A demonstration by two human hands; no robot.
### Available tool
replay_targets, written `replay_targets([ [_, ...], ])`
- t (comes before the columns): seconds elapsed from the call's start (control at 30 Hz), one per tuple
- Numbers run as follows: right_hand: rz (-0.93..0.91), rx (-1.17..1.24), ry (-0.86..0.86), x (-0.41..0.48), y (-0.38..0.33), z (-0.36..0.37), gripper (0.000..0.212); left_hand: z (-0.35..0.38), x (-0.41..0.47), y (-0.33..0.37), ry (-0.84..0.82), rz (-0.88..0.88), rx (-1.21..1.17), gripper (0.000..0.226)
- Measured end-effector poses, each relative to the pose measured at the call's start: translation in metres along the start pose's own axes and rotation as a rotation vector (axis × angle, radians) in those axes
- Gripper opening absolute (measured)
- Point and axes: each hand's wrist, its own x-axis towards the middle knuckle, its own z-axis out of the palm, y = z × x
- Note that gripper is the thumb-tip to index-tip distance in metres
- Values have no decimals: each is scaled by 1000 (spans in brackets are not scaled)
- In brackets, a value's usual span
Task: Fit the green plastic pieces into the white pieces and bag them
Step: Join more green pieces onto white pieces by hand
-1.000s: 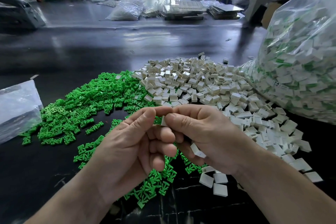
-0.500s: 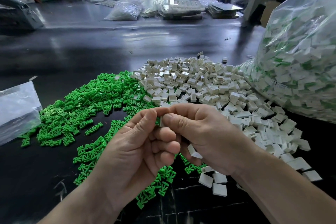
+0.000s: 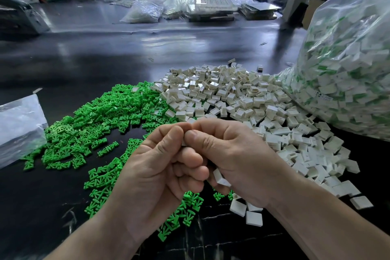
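So here's us at the bench: our left hand and right hand are bunched up together, with the thumb and forefinger tips of both squeezed tight on one white piece. Only a sliver of it pokes out above the fingertips, plus another bit peeking out below the thumbs, so we honestly can't tell if there's a green bit inside it. The left hand's other fingers are curled into the palm, and we can't see anything in them. The right hand's lower fingers are curled too, and they've got a spare white piece tucked against the palm, just under the pinch.

Just past the fingertips sits the white pile, which spreads along the right hand's side and down beside the right wrist. The green pile lies beyond and outside the left knuckles, and a trail of it runs under the left palm. The two piles touch right ahead of the pinch. Well off on the right hand's side, beyond the white pile, slumps the big clear bag, stuffed with white pieces showing green in them. Way out on the left hand's side, a small clear bag lies on the black table, right at the green pile's edge.
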Motion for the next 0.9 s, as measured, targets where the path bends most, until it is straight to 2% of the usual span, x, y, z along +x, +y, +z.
replay_targets([
  [0.17,20,19,4,2,-2,0,23,3,1,-3,59,32,32,19],
  [0.23,11,23,0,0,-3,-1,21,3,2,-4,84,38,40,23],
  [0.3,-14,38,-16,-1,-4,-2,18,0,2,-5,56,43,28,30],
  [0.43,-20,103,-19,-2,-3,-2,24,-4,2,1,-90,5,-27,25],
  [0.53,27,198,-36,1,-1,-1,24,-6,1,6,-63,6,32,34],
  [0.63,142,400,-81,6,1,-4,22,-3,0,8,55,73,250,28],
  [0.73,245,566,-128,8,5,-6,24,1,-3,6,162,210,615,14],
  [0.83,273,605,-152,10,10,-5,29,4,-6,3,212,297,842,19],
  [0.9,294,663,-100,12,10,-6,14,4,-6,4,235,323,907,21],
])
